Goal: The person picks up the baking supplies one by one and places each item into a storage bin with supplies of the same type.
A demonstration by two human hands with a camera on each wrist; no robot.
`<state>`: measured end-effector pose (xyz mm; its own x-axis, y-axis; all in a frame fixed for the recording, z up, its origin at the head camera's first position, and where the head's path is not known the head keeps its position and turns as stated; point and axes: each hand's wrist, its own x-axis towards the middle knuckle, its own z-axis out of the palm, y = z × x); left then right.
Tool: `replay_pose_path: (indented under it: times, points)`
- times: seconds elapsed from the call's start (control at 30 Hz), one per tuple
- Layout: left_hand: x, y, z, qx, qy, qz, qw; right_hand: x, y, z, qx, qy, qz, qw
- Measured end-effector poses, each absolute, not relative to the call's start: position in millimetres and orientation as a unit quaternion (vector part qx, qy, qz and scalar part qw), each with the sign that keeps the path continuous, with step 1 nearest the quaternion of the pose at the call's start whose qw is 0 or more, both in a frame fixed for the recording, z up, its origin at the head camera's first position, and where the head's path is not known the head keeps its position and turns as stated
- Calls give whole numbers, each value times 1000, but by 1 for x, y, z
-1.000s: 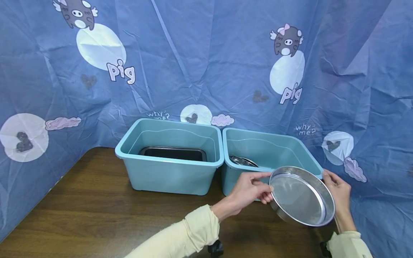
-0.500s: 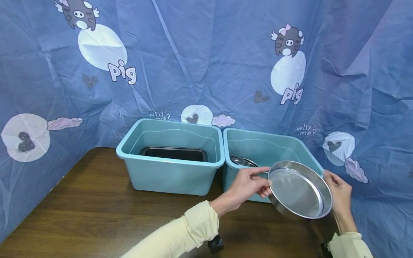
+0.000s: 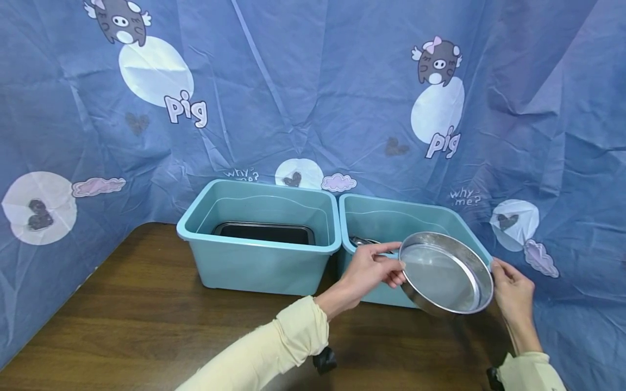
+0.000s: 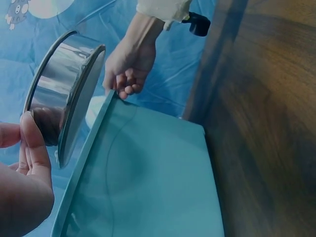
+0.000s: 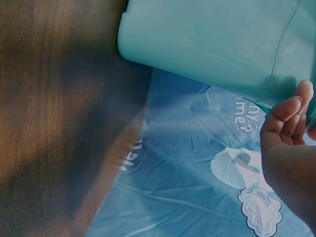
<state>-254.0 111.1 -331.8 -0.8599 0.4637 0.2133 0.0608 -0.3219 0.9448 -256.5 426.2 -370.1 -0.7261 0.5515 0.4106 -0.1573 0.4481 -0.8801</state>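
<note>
My left hand (image 3: pixel 368 272) pinches the near-left rim of a round metal sieve (image 3: pixel 442 277) with a fine mesh base. The sieve is tilted in front of the right blue-green bin (image 3: pixel 401 221), hiding part of its front wall. In the left wrist view, the sieve's shiny side wall (image 4: pixel 61 74) faces me, with thumb and fingers at its edge. My right hand (image 3: pixel 513 293) grips the right bin's rim at its right corner. From the right wrist view, curled fingers (image 5: pixel 284 113) meet that rim. Shiny metal ware (image 3: pixel 361 240) lies inside the right bin, partly hidden.
A matching left bin (image 3: pixel 256 266) stands beside the right one, holding a dark rectangular baking pan (image 3: pixel 264 232). Both stand on a brown wooden table (image 3: pixel 122 320). Behind them hangs a blue printed cloth (image 3: pixel 303 81).
The left hand has raised the sieve and moved it slightly left, closer over the right bin's front rim. The right hand has stayed at the bin's corner.
</note>
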Motion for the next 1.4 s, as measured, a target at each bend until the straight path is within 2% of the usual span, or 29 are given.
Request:
replay_pose_path:
  times: [0.2,0.4,0.57,0.8,0.97,1.2,1.33,1.4]
  points:
    - [-259,111,-330,220,565,786,121,-262,438,-380,-96,-717,607,328]
    - [-264,111,-330,198,556,800,105,-312,514,-449,-13,-678,662,320]
    - [-266,111,-329,189,551,806,101,-338,546,-479,-35,-677,658,327]
    - [-267,110,-327,191,557,803,96,-333,542,-474,2,-665,676,318]
    - [-268,110,-325,189,559,802,95,-337,546,-479,-21,-669,670,322]
    - [-272,109,-325,179,556,807,87,-295,491,-427,0,-670,684,290]
    - [-274,109,-324,176,561,805,82,-300,498,-436,24,-672,673,307]
    - [-275,109,-324,174,564,804,78,-293,488,-428,28,-667,676,311]
